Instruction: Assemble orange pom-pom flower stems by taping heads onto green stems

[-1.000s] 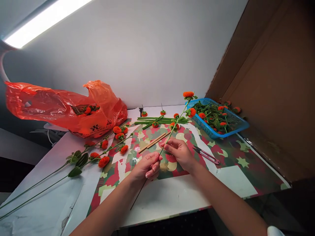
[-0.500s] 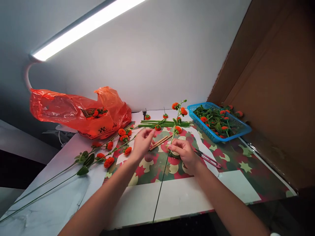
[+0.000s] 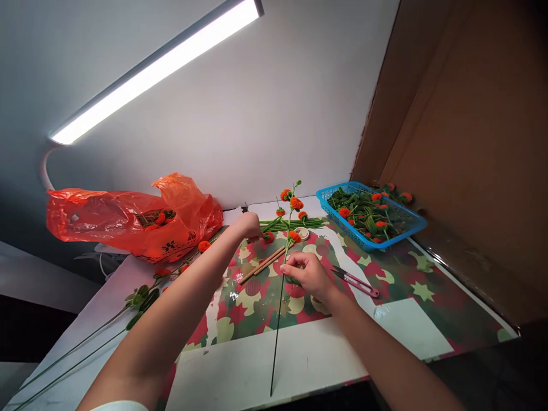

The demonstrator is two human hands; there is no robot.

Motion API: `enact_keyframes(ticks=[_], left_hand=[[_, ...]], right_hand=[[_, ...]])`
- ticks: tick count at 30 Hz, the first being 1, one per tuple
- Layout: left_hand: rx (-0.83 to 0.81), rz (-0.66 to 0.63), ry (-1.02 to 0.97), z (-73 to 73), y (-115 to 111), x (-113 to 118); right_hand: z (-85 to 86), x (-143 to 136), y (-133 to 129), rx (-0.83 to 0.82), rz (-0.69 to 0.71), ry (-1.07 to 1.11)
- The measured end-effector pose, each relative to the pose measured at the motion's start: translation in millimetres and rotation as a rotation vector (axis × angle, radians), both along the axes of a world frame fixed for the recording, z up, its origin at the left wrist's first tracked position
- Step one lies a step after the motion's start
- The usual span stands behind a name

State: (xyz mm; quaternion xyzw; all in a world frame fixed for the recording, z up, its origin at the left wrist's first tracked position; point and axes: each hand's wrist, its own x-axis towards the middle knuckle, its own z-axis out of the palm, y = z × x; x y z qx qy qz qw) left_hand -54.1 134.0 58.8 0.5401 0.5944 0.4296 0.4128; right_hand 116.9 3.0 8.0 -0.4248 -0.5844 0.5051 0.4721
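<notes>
My right hand [image 3: 310, 275] is closed in a pinch around an artificial flower stem [image 3: 277, 337], held nearly upright. Orange fuzzy blooms [image 3: 295, 203], small green leaves and a bud rise above the fingers, and bare dark wire runs down toward the table's front edge. Something green, partly hidden, shows under those fingers. Stretched out to the back, my left hand [image 3: 249, 225] has its fingers pointing down beside a loose orange flower head [image 3: 268, 237]. Its fingers are mostly hidden, so whether they grip anything is unclear.
Green stems [image 3: 314, 224], a tape roll [image 3: 302, 233], brown sticks [image 3: 265, 265] and pink-handled thread snips [image 3: 356, 282] lie on the patterned table. A blue basket [image 3: 370, 242] of flowers stands right. Left are an orange plastic bag [image 3: 107, 220] and finished long stems [image 3: 81, 348].
My left hand has moved away from the held stem to the loose flower heads at the back. The right hand keeps its pinch on the stem. The camera view has shifted slightly.
</notes>
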Motion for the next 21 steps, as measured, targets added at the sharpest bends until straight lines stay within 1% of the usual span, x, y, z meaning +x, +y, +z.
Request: enact_keyframes(ticks=[2,4,5,7,9,10,12,14,16,21], left_hand=[[-0.099,-0.047,0.015,-2.4,-14,-9],[-0.150,-0.077,-0.013,-8.7,-35,-13],[-0.163,-0.078,-0.068,-13.8,-49,-12],[-0.142,-0.034,-0.213,-27.4,-78,-3],[-0.159,0.101,-0.592,-43.0,-108,12],[-0.184,0.125,-0.708,-49.9,-120,20],[-0.193,0.152,-0.874,-60.4,-138,33],[-0.210,0.155,-0.978,-66.2,-147,40],[-0.236,0.147,-1.035,-69.1,-150,41],[-0.238,0.122,-1.024,-73.8,-150,36]], right_hand=[[-1.0,0,1,-0.014,-0.011,-0.001],[-3.1,0,1,-0.024,-0.013,0.011],[-4.3,-1,1,-0.025,-0.015,0.017],[-6.1,-2,2,-0.015,-0.019,0.027],[-6.8,-4,1,0.006,-0.019,0.027],[-6.7,-5,1,0.018,-0.014,0.024],[-6.3,-6,1,0.039,-0.014,0.014],[-5.9,-6,1,0.056,-0.019,-0.008],[-5.5,-5,0,0.065,-0.016,-0.032],[-2.8,-2,0,0.077,0.005,-0.033]])
